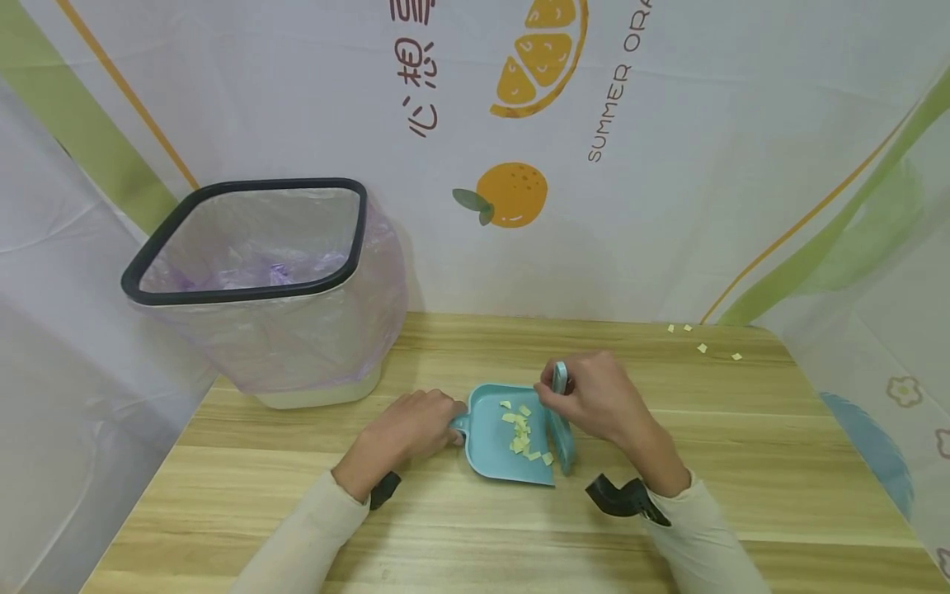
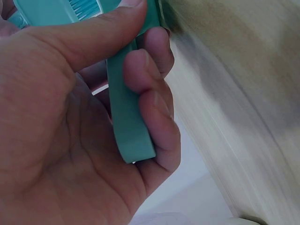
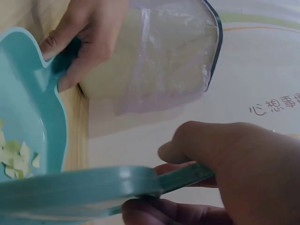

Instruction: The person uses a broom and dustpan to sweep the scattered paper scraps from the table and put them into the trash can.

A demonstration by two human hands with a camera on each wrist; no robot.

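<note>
A light blue dustpan [image 1: 490, 450] lies on the wooden table with several pale yellow paper scraps [image 1: 519, 433] in it. My left hand [image 1: 416, 425] grips its short handle [image 2: 129, 108], fingers curled round it in the left wrist view. With my right hand [image 1: 594, 396] I hold a matching blue hand brush [image 1: 562, 437] by its handle [image 3: 187, 178], pinched between thumb and fingers. The brush stands on edge at the dustpan's open right side. Some of its bristles [image 2: 84, 8] show in the left wrist view.
A white bin [image 1: 319, 351] with a black rim and a clear purplish bag stands at the table's back left. Several more paper scraps [image 1: 702, 348] lie at the back right. A printed white curtain [image 1: 623, 239] hangs behind the wooden table [image 1: 460, 536].
</note>
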